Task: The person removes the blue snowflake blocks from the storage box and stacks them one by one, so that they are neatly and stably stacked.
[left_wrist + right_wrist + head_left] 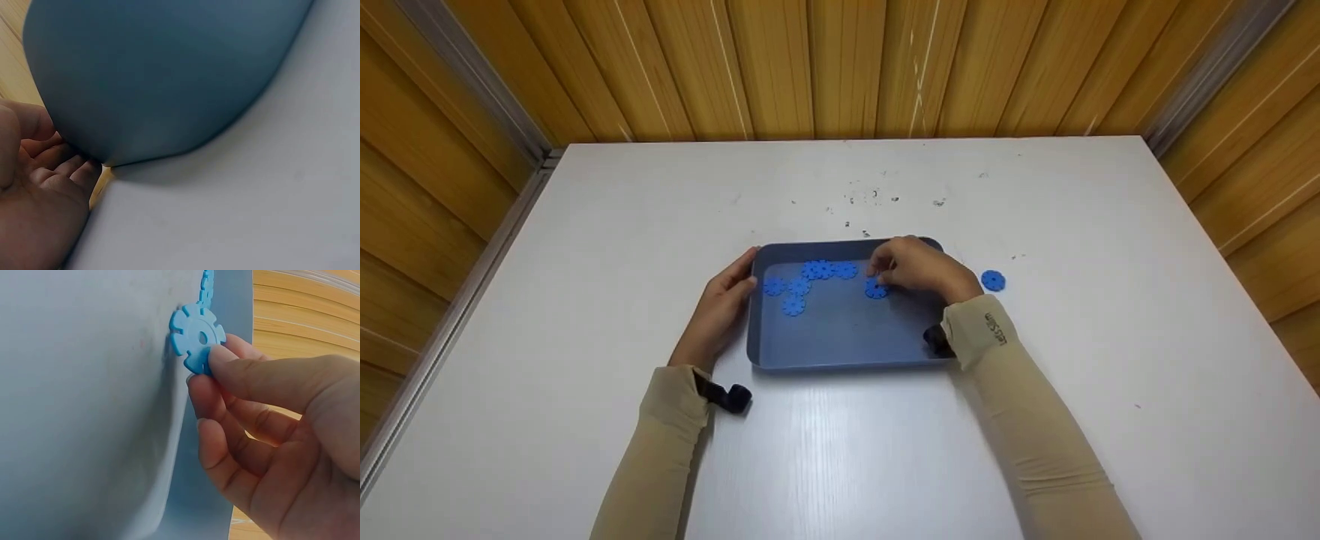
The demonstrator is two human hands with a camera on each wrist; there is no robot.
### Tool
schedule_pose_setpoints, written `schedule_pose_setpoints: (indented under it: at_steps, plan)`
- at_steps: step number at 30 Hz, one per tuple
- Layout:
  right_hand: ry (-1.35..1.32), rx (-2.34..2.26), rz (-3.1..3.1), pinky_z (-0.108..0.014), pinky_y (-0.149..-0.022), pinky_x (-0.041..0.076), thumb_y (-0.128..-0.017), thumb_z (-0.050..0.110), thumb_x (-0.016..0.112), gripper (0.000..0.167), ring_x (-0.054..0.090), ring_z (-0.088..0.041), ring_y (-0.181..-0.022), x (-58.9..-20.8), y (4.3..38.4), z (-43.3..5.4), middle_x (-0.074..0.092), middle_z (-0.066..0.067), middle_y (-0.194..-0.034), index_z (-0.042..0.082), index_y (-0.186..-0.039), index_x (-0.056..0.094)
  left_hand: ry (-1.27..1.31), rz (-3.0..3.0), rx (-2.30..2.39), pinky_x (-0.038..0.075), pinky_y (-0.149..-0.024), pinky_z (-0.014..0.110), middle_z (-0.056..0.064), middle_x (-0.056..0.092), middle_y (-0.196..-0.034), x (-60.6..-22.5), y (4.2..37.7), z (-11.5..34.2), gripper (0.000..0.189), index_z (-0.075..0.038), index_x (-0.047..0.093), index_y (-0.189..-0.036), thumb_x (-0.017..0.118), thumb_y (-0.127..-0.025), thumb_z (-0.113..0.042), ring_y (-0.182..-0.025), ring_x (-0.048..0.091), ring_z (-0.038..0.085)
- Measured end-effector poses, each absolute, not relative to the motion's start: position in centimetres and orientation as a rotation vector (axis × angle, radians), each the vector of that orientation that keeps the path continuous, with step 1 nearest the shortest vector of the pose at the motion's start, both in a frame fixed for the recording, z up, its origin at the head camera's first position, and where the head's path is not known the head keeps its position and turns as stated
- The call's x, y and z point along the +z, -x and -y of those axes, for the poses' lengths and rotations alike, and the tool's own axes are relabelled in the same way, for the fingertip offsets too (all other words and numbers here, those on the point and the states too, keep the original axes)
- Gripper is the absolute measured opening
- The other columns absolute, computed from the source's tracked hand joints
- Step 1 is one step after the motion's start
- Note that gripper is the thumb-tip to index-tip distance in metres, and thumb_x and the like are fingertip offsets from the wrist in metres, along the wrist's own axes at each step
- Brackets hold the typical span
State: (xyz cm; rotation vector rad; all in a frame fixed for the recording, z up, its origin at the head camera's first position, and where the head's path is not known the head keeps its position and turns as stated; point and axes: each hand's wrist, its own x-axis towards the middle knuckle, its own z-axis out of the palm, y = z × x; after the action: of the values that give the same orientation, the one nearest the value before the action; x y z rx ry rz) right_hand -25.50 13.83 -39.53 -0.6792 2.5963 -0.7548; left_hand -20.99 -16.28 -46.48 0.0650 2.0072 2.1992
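Note:
My right hand point(921, 267) is over the right part of a shallow blue-grey tray point(840, 341). Between thumb and fingertips it pinches a blue interlocking disc point(191, 329) with a notched rim and a round centre hole; in the head view this disc point(875, 291) is low over the tray floor. My left hand point(715, 309) holds the tray's left wall, thumb at the rim and fingers on the outside. Several more blue discs point(793, 304) lie in the tray's upper left, some of them touching or overlapping.
One blue disc point(994, 280) lies on the white table point(840, 450), to the right of the tray. Dark scuff marks dot the tabletop behind the tray. Wood-look panels point(840, 67) stand along the back and both sides. Each wrist carries a black camera point(735, 398).

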Motion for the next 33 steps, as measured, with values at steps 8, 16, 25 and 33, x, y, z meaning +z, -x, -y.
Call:
schedule_pose_setpoints:
  at_steps: [8, 16, 25, 33]
  plan:
    - [0.677, -0.747, -2.592, -0.036, -0.082, 0.053, -0.089, 0.005, 0.063, 0.016, 0.062, -0.021, -0.090, -39.3, 25.4, -14.1, 0.071, -0.010, -0.103, 0.005, -0.102, 0.072, -0.059, -2.030, 2.176, 0.014, -0.122, 0.028, -0.002, 0.024, -0.160, -46.4, 20.9, 16.3, 0.054, -0.014, 0.028, -0.152, 0.039, -0.100, -0.005, -0.148, 0.015, 0.010]
    - [0.691, -0.743, -2.594, -0.036, -0.080, 0.052, -0.089, 0.006, 0.064, 0.015, 0.060, -0.022, -0.090, -38.8, 25.4, -14.7, 0.070, -0.010, -0.102, 0.006, -0.101, 0.072, -0.078, -1.999, 2.194, 0.013, -0.122, 0.028, -0.001, 0.023, -0.160, -46.4, 20.9, 16.4, 0.055, -0.014, 0.028, -0.152, 0.038, -0.100, -0.004, -0.149, 0.014, 0.010]
    - [0.702, -0.742, -2.598, -0.034, -0.077, 0.051, -0.091, 0.006, 0.061, 0.017, 0.060, -0.019, -0.087, -37.6, 25.2, -15.9, 0.070, -0.009, -0.103, 0.006, -0.105, 0.072, -0.084, -1.999, 2.192, 0.014, -0.122, 0.028, -0.001, 0.022, -0.160, -46.2, 20.8, 16.3, 0.054, -0.015, 0.028, -0.152, 0.039, -0.100, -0.004, -0.149, 0.014, 0.010]
    - [0.595, -0.784, -2.604, -0.034, -0.078, 0.051, -0.093, 0.008, 0.060, 0.019, 0.059, -0.021, -0.089, -36.4, 25.0, -17.5, 0.070, -0.009, -0.106, 0.007, -0.109, 0.071, -0.071, -2.005, 2.185, 0.014, -0.122, 0.028, -0.003, 0.024, -0.160, -46.3, 20.8, 16.4, 0.053, -0.015, 0.029, -0.152, 0.039, -0.100, -0.005, -0.148, 0.015, 0.009]
